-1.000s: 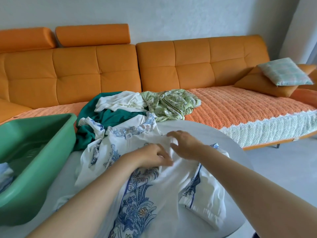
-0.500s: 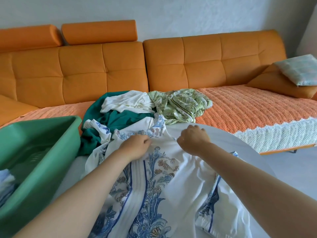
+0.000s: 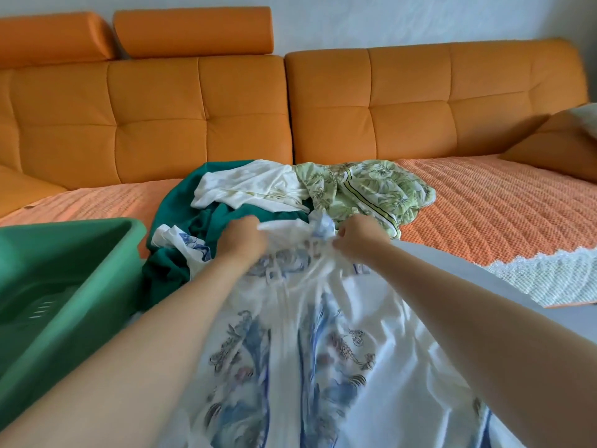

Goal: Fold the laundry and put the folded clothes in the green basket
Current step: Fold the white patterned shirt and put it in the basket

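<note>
A white garment with blue floral print [image 3: 326, 357] lies spread just right of the green plastic basket [image 3: 80, 302], its far edge bunched. Past the basket's far right corner sits a crumpled heap of dark green, white and leaf-print clothes [image 3: 226, 211].

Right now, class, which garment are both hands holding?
The white blue-printed garment, gripped by left hand and right hand; the teal garment, cream garment and leaf-print garment lie unheld behind.
</note>
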Available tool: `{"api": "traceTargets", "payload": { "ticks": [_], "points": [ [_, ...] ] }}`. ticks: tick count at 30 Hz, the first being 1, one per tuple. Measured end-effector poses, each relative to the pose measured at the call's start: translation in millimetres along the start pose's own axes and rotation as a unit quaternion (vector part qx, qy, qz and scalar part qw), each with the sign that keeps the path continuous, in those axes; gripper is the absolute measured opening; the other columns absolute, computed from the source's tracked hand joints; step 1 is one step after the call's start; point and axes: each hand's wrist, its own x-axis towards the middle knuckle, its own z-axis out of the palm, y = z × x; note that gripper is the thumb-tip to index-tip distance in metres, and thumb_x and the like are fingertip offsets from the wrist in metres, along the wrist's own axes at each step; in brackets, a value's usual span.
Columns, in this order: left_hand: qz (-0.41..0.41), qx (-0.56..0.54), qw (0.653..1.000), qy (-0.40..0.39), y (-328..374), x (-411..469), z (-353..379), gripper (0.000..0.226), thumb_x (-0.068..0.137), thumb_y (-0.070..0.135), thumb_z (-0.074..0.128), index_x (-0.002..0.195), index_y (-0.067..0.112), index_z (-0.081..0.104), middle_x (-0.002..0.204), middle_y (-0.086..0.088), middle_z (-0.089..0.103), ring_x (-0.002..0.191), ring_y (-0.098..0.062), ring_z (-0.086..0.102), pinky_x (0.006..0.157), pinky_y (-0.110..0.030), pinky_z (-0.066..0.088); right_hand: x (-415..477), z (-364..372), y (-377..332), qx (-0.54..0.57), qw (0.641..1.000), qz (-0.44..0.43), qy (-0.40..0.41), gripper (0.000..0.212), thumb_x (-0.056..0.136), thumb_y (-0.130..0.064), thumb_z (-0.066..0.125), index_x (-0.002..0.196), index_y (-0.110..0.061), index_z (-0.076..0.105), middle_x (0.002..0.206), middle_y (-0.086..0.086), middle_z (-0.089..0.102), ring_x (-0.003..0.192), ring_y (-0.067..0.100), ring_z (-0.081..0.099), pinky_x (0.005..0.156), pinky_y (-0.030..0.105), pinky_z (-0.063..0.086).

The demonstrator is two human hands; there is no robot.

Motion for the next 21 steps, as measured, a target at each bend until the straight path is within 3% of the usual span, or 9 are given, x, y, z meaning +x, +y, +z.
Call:
{"api": "traceTargets", "payload": {
  "ticks": [2, 4, 6, 7, 9, 11, 14, 18, 21],
  "points": [
    [-0.077, -0.087, 0.99, 0.08, -6, 12, -5, 0.016, 0.098, 0.011, 0.043, 0.103, 0.005, 0.057, 0.104, -0.013, 0.061, 0.092, -0.034, 0.058, 0.068, -0.035, 0.041, 13, -4, -4, 0.092, 0.992, 0.019, 0.082, 0.025, 0.092, -0.008, 0.056, 0.068, -0.014, 0.052, 0.06, -0.001, 0.05, 0.051, 0.015, 0.044, 0.041, 0.022, 0.032],
    [-0.113, -0.139, 0.978, 0.104, -9, 16, -7, 0.028, 0.097, 0.003, 0.04, 0.121, 0.005, 0.055, 0.124, -0.016, 0.058, 0.109, -0.036, 0.057, 0.077, -0.037, 0.043, 20, -9, -12, 0.155, 0.983, 0.014, 0.099, 0.019, 0.093, -0.006, 0.057, 0.075, -0.009, 0.06, 0.069, 0.003, 0.062, 0.061, 0.021, 0.06, 0.046, 0.03, 0.047],
    [-0.09, -0.159, 0.978, 0.098, -7, 11, -5, 0.038, 0.096, -0.001, 0.042, 0.133, 0.008, 0.047, 0.137, -0.015, 0.047, 0.11, -0.031, 0.054, 0.079, -0.037, 0.041, 19, -8, -16, 0.182, 0.981, -0.015, 0.069, 0.016, 0.094, -0.005, 0.058, 0.103, -0.009, 0.07, 0.1, 0.008, 0.073, 0.088, 0.024, 0.072, 0.068, 0.034, 0.061],
    [-0.065, -0.152, 0.983, 0.083, -4, 6, -3, 0.044, 0.096, 0.0, 0.044, 0.138, 0.011, 0.042, 0.143, -0.013, 0.038, 0.109, -0.028, 0.052, 0.079, -0.036, 0.042, 15, -6, -16, 0.166, 0.984, -0.037, 0.047, 0.031, 0.094, -0.005, 0.058, 0.124, -0.012, 0.066, 0.121, 0.007, 0.069, 0.102, 0.023, 0.07, 0.079, 0.031, 0.06],
    [0.009, -0.108, 0.993, 0.044, 3, -8, 3, 0.053, 0.096, 0.002, 0.048, 0.145, 0.019, 0.037, 0.154, -0.009, 0.023, 0.121, -0.029, 0.048, 0.087, -0.041, 0.047, 4, -3, -8, 0.139, 0.989, -0.053, 0.003, 0.053, 0.095, -0.004, 0.055, 0.146, -0.017, 0.049, 0.145, 0.005, 0.053, 0.116, 0.023, 0.062, 0.082, 0.026, 0.053],
    [0.103, -0.071, 0.992, 0.027, 12, -26, 9, 0.05, 0.096, 0.006, 0.049, 0.143, 0.023, 0.044, 0.157, -0.004, 0.023, 0.137, -0.029, 0.039, 0.103, -0.045, 0.045, -10, -2, 2, 0.123, 0.991, -0.047, -0.011, 0.057, 0.096, -0.003, 0.048, 0.15, -0.021, 0.043, 0.144, 0.007, 0.052, 0.112, 0.024, 0.061, 0.078, 0.028, 0.053],
    [0.194, -0.036, 0.979, -0.058, 33, -57, 12, 0.04, 0.103, 0.03, 0.046, 0.142, 0.023, 0.05, 0.155, 0.001, 0.036, 0.143, -0.022, 0.032, 0.116, -0.042, 0.03, -35, -6, 23, -0.012, 1.0, -0.02, -0.003, 0.043, 0.099, -0.015, 0.045, 0.142, -0.016, 0.05, 0.135, 0.01, 0.052, 0.117, 0.029, 0.056, 0.095, 0.041, 0.051],
    [0.171, 0.097, 0.958, -0.211, 49, -81, 25, 0.077, 0.097, 0.067, 0.03, 0.16, 0.023, 0.016, 0.167, -0.001, -0.009, 0.153, -0.025, -0.011, 0.121, -0.05, 0.0, -76, -6, 47, -0.133, 0.991, 0.024, -0.018, 0.032, 0.098, -0.035, 0.044, 0.12, -0.014, 0.054, 0.12, 0.009, 0.05, 0.109, 0.028, 0.052, 0.092, 0.044, 0.049],
    [0.162, 0.118, 0.954, -0.221, 54, -94, 33, 0.082, 0.093, 0.074, 0.032, 0.159, 0.034, 0.005, 0.162, 0.0, -0.029, 0.149, -0.025, -0.028, 0.121, -0.053, -0.008, -96, -5, 60, -0.121, 0.992, -0.022, -0.018, 0.029, 0.095, -0.022, 0.051, 0.124, -0.021, 0.048, 0.113, 0.005, 0.049, 0.093, 0.028, 0.058, 0.076, 0.04, 0.053]
  ]
}}
